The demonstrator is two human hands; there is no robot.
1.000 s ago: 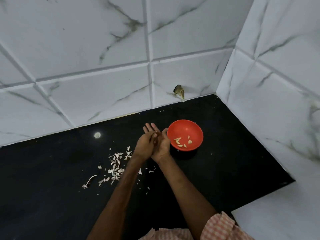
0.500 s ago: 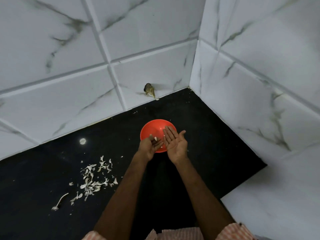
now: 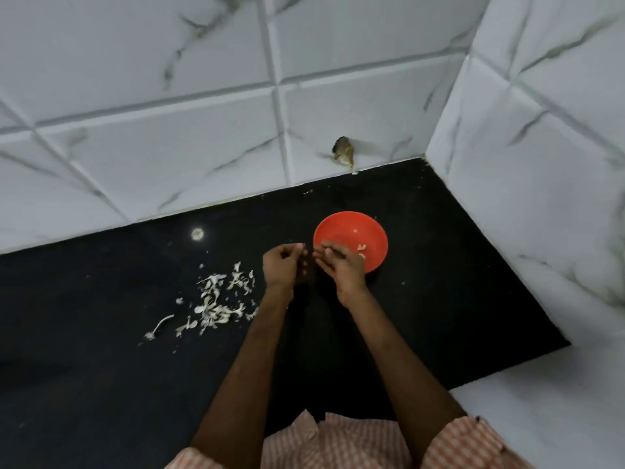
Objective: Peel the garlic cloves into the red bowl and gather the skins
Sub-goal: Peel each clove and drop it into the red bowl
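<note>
Nearest, striped sleeves [image 3: 338,441] at the frame bottom. Skins [image 3: 216,299] strewn on the black surface [image 3: 101,384], left of both hands. Left hand [image 3: 284,267] loosely curled, right hand [image 3: 341,267] half-open over the bowl's near rim; contents too blurred to tell. Bowl [image 3: 350,228] just beyond, cloves [image 3: 362,248] inside; skins nearer the left.
</note>
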